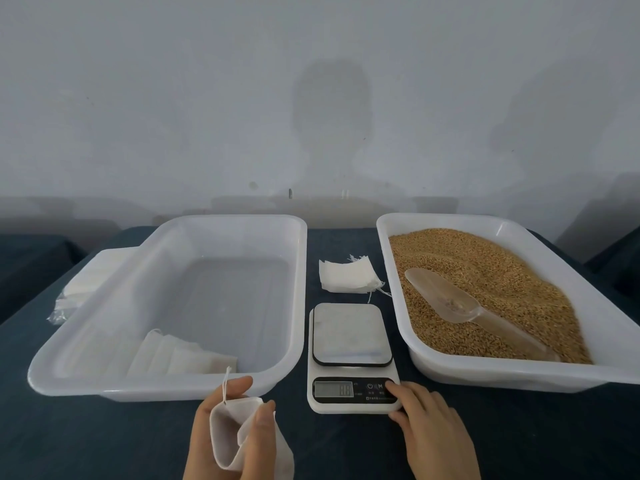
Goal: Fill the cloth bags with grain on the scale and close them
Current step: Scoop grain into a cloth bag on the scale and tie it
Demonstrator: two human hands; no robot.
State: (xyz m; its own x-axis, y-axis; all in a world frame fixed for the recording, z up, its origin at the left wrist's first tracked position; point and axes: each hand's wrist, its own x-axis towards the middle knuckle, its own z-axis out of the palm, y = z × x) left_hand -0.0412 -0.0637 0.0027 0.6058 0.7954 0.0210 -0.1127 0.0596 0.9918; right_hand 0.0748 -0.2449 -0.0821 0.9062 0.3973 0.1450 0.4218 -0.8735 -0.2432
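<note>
Your L hand [202, 433] grips a bag [228, 434] at bottom centre, thumb over the cloth. R hand [433, 431] is relaxed, index tip on the scale [351, 336] panel, lower centre. Grain [485, 268] + scoop [446, 299] sit in the tray [519, 375] at right. Spare bags [348, 277] lie just above the scale.

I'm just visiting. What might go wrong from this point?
1. The bag hangs limp in the left hand; grain poured from the scoop may miss its mouth and scatter over the scale.
2. The right hand touches the scale's button panel; leaning there while weighing might skew the reading.
</note>
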